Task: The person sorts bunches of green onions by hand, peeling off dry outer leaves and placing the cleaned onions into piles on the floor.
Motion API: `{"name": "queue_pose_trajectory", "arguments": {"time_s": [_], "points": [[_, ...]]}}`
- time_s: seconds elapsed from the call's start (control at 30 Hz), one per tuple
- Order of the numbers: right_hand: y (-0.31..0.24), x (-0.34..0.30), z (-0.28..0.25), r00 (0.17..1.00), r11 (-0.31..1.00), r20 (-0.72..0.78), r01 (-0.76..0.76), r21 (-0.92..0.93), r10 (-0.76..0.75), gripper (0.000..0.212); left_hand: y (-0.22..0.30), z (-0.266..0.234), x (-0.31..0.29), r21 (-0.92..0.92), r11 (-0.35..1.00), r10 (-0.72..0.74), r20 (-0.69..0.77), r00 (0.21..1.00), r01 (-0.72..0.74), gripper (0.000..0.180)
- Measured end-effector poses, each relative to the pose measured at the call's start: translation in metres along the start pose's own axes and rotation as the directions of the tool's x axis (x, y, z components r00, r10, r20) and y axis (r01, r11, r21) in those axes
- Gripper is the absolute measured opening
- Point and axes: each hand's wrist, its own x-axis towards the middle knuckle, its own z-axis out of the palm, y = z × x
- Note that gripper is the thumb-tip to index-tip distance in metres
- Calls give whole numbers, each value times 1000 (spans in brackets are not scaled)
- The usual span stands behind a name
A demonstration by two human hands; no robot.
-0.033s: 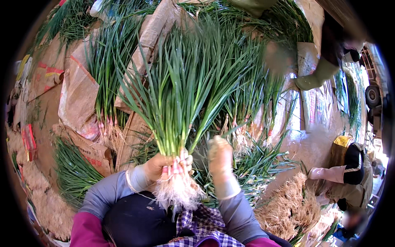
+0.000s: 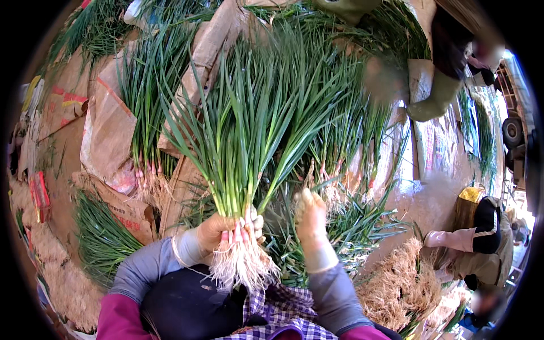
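Observation:
My left hand (image 2: 215, 231), in a pale glove, is closed round the lower stalks of a bunch of green garlic (image 2: 241, 136). Long flat leaves fan out away from me; the pinkish stalk bases and white roots (image 2: 243, 263) hang toward my lap. To the right of the bunch, my right hand (image 2: 311, 215), gloved too, is raised with its fingers curled closed. A thin green leaf shows just beyond its fingertips, but I cannot make out whether the hand grips anything. Loose cut leaves (image 2: 354, 232) lie beneath and beside it.
More green garlic lies at the left (image 2: 153, 113) and lower left (image 2: 102, 238). Brown sacking (image 2: 110, 122) covers part of the ground. A heap of trimmed roots (image 2: 396, 280) is at the lower right. Other people's boots show at the upper right (image 2: 439, 99) and right (image 2: 450, 239).
My right hand has moved slightly right, away from the bunch. The left hand keeps its hold, with the roots shifted a little. The boot at the upper right has moved slightly.

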Motion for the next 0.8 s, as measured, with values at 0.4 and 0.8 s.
{"name": "queue_pose_trajectory", "arguments": {"time_s": [0.4,0.8], "points": [[-2,-46,47,787,946,583,-311,94,201,11,12,20,-5,151,987,53,31,998,-57,19],[-31,-115,34,457,-89,827,856,-509,-329,42,-7,-6,9,-107,990,-75,118,990,88,31]]}}
